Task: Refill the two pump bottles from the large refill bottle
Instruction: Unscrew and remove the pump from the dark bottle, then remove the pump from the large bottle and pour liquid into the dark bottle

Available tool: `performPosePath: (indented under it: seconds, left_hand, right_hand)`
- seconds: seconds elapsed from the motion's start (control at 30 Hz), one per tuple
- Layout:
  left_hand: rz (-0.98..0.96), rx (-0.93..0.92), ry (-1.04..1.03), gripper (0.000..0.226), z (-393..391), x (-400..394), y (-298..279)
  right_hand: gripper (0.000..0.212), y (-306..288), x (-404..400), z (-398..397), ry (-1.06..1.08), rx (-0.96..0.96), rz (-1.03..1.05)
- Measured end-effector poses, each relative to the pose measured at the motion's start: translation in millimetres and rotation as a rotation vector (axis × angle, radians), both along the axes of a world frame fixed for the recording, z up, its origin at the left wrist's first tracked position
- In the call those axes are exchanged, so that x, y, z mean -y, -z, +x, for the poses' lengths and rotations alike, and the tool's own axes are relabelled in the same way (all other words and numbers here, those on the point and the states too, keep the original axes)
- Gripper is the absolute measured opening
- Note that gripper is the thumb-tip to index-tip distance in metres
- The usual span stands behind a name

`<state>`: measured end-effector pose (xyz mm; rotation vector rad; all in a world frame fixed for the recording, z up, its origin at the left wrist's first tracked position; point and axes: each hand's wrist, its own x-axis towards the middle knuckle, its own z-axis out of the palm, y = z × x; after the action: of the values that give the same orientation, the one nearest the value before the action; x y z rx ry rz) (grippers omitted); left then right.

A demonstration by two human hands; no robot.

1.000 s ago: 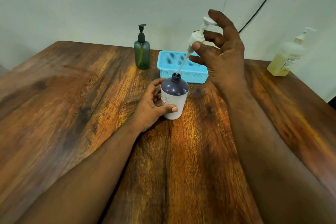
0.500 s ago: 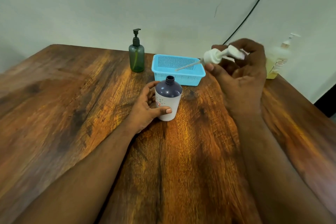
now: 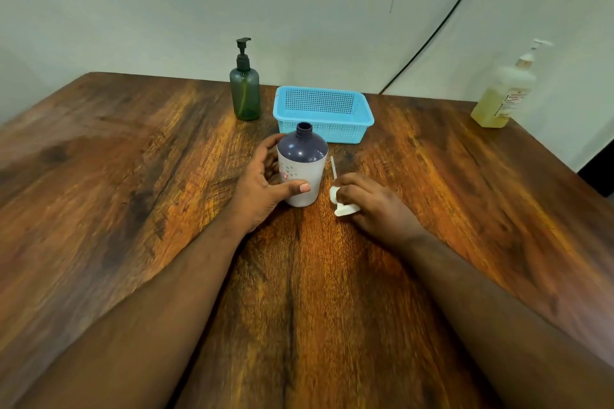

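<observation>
1. Head view: the left hand (image 3: 265,186) grasps the open purple-topped pump bottle (image 3: 301,164), which stands upright at mid-table.
2. The right hand (image 3: 372,202) holds the white pump head (image 3: 339,201) down on the wooden table (image 3: 133,176), just right of that bottle, its tube pointing away.
3. The green pump bottle (image 3: 245,90) stands beside the blue basket (image 3: 324,113); the large refill bottle (image 3: 503,93) stands far right.

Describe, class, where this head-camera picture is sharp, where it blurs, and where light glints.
Head view: the purple-topped bottle is sharp, with small glints on its dome; the refill bottle at the right edge is smeared; the table edges splay from the wide lens; both hands, left and right, look slightly soft.
</observation>
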<state>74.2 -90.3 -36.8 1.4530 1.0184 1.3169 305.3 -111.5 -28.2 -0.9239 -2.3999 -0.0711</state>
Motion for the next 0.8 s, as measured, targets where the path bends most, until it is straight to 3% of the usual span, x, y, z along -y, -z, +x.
performPosePath:
  seconds: [0.13, 0.37, 0.6, 0.7, 0.8]
  left_hand:
    - [0.028, -0.002, -0.008, 0.085, 0, 0, -1]
    - [0.035, 0.007, -0.013, 0.087, -1, 2, -1]
    - [0.053, 0.000, -0.039, 0.116, 2, 8, -3]
    - [0.142, -0.111, -0.191, 0.117, 0, 15, -2]
    - [0.315, -0.231, -0.419, 0.098, 2, 26, -6]
  right_hand:
    - [0.018, 5, -6, -2, -0.061, 0.126, 0.043]
    - [0.023, 9, -10, 4, -0.068, 0.175, 0.012]
    - [0.023, 8, -9, 3, -0.050, 0.169, -0.011]
    - [0.024, 7, -4, 3, -0.029, 0.119, 0.010]
    - [0.025, 7, -2, 6, -0.007, 0.047, -0.010]
